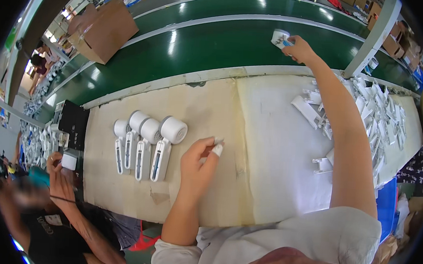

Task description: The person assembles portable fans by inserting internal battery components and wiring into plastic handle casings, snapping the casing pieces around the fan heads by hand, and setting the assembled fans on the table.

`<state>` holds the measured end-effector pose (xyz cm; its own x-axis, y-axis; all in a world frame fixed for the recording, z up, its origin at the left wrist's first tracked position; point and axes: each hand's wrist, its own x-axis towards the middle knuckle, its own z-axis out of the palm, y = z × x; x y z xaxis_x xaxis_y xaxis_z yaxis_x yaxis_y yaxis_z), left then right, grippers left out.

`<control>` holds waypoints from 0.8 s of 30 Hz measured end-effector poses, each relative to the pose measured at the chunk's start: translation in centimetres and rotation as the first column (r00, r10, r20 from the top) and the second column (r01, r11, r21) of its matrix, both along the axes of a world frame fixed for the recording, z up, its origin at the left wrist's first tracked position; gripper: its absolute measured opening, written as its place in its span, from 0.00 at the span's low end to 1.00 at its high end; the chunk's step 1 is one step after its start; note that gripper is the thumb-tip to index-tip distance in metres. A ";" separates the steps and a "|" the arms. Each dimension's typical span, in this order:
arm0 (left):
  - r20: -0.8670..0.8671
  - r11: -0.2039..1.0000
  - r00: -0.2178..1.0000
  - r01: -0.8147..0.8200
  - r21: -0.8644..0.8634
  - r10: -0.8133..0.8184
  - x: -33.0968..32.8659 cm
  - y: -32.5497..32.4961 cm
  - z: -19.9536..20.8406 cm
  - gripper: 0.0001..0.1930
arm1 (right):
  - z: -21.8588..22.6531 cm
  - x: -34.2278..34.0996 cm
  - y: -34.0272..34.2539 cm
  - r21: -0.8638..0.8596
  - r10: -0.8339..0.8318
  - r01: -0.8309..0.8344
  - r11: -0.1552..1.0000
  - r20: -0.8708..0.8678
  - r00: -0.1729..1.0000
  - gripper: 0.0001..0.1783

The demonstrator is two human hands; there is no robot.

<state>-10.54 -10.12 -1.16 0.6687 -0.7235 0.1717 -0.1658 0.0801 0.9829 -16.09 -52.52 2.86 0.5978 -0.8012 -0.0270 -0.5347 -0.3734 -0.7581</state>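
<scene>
My right hand reaches far out over the green conveyor belt, its fingers closed on a white cylindrical head. Dark, wire-like strands and a bit of blue show beside the fingers. Over the middle of the table is my left hand, curled with thumb and forefinger tips close together; white covers sit on those tips. Anything tiny between them is too small to make out. To its left, several white devices with round heads and slotted handles lie side by side, heads toward the belt.
Loose white plastic shells are heaped at the table's right end, a few nearer the middle. A cardboard box stands on the belt at far left. A metal post rises at right. At left, a co-worker's hand is beside a white block.
</scene>
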 end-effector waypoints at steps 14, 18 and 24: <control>-0.548 0.924 0.824 -0.086 -0.374 -0.145 -0.9 -3.0 -0.3 0.20 | -1.0 -6.1 29.8 -0.215 0.570 -0.529 0.821 0.256 0.781 0.47; -0.564 0.911 0.804 -0.071 -0.405 -0.188 0.4 -2.0 -2.2 0.20 | 1.3 -6.9 31.0 -0.099 0.609 -0.620 0.779 -0.120 0.784 0.45; -0.717 0.928 0.601 0.130 -0.349 -0.354 1.3 0.1 0.1 0.19 | -1.4 -8.0 27.1 -0.562 0.672 -0.447 0.696 0.291 0.681 0.47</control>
<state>-9.26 -9.98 -1.10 0.4426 -0.8883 -0.1229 0.6863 0.2473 0.6840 -24.10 -25.42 1.45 0.7810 -0.1632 0.6029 0.2421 -0.8107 -0.5331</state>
